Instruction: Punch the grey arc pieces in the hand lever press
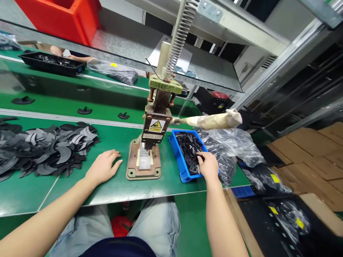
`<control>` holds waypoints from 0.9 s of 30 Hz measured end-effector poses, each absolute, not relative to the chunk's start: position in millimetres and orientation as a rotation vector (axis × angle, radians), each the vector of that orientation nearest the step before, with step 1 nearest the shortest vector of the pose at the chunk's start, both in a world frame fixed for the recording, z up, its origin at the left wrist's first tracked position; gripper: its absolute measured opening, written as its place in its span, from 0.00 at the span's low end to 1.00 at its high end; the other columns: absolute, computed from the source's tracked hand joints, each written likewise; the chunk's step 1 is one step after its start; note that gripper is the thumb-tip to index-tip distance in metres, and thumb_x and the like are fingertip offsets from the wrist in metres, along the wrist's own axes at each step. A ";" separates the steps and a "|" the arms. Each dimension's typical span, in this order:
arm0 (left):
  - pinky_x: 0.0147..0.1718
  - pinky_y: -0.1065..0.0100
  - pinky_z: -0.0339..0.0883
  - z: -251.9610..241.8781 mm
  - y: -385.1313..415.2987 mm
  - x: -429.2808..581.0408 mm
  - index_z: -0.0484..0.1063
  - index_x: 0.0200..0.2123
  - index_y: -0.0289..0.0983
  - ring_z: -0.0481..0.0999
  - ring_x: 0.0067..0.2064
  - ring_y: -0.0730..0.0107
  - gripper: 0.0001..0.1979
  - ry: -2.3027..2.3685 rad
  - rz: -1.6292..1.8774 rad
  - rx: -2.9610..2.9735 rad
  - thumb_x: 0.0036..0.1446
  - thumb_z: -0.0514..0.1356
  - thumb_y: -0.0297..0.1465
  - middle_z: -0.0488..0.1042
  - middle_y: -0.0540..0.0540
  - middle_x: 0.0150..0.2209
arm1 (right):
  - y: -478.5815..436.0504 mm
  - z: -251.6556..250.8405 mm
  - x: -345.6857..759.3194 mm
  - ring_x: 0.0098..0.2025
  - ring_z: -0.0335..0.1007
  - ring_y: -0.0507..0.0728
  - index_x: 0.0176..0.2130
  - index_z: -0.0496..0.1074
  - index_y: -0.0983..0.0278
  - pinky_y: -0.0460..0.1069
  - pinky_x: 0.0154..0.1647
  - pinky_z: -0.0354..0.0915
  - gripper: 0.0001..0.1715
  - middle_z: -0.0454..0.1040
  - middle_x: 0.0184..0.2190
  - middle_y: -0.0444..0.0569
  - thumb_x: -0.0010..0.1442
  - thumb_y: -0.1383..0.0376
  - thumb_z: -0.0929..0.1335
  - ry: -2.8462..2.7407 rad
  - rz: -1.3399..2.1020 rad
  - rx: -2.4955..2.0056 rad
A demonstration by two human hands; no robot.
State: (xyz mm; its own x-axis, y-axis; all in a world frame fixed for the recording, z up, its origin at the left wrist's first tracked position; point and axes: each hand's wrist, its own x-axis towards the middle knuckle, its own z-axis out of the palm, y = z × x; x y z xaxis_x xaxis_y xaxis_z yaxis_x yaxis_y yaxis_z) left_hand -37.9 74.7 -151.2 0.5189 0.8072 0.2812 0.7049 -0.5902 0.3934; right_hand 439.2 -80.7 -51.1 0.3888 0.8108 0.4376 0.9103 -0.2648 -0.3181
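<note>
My left hand (104, 167) lies palm down on the green table, fingers stretched out and thumb apart, holding nothing. It is between a heap of dark curved plastic pieces (63, 154) and a hand press (157, 123). On the press base, a small light metal plate (145, 160) sits below the ram. My right hand (209, 165) reaches over the right side of a blue bin (176, 153) filled with small black plastic parts (189, 144). Its fingers are bent together among the parts, and whatever they pinch is hidden.
The wrapped press lever (216, 121) juts right above the bin. Clear plastic bags (231, 144) lie beyond it, and cardboard boxes (317, 148) stand right. Several black curved parts (84, 110) sit on the green strip behind. Another person's hands (57, 51) are near a black tray (51, 64).
</note>
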 end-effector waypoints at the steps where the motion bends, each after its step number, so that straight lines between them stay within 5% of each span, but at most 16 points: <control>1: 0.64 0.47 0.66 -150.5 74.8 -38.2 0.77 0.49 0.40 0.74 0.63 0.45 0.21 1.272 0.658 2.520 0.68 0.52 0.46 0.78 0.36 0.57 | -82.2 -46.7 436.1 0.51 0.73 0.59 0.46 0.79 0.62 0.63 0.62 0.68 0.17 0.79 0.46 0.55 0.69 0.57 0.64 -1.457 -0.272 -2.090; 11: 0.51 0.57 0.74 -83.7 -2.5 -4.2 0.73 0.53 0.41 0.79 0.50 0.59 0.13 0.852 1.265 2.282 0.67 0.63 0.35 0.80 0.42 0.48 | -117.2 -52.4 291.2 0.50 0.80 0.54 0.66 0.66 0.56 0.55 0.58 0.77 0.30 0.82 0.49 0.48 0.67 0.66 0.68 -1.634 -0.111 -1.537; 22: 0.49 0.60 0.72 -62.7 -43.7 13.3 0.72 0.56 0.41 0.79 0.48 0.63 0.16 0.529 1.137 2.250 0.66 0.65 0.30 0.81 0.43 0.46 | -115.7 -72.3 223.3 0.50 0.82 0.55 0.70 0.59 0.57 0.55 0.55 0.81 0.40 0.83 0.49 0.49 0.64 0.75 0.69 -1.781 0.079 -1.214; 27: 0.42 0.64 0.71 -61.8 -43.8 17.8 0.75 0.45 0.38 0.78 0.40 0.67 0.10 0.671 0.863 1.821 0.69 0.61 0.39 0.79 0.45 0.38 | -115.0 -75.2 224.4 0.52 0.81 0.55 0.70 0.59 0.58 0.55 0.55 0.80 0.40 0.83 0.49 0.51 0.63 0.77 0.68 -1.814 0.098 -1.171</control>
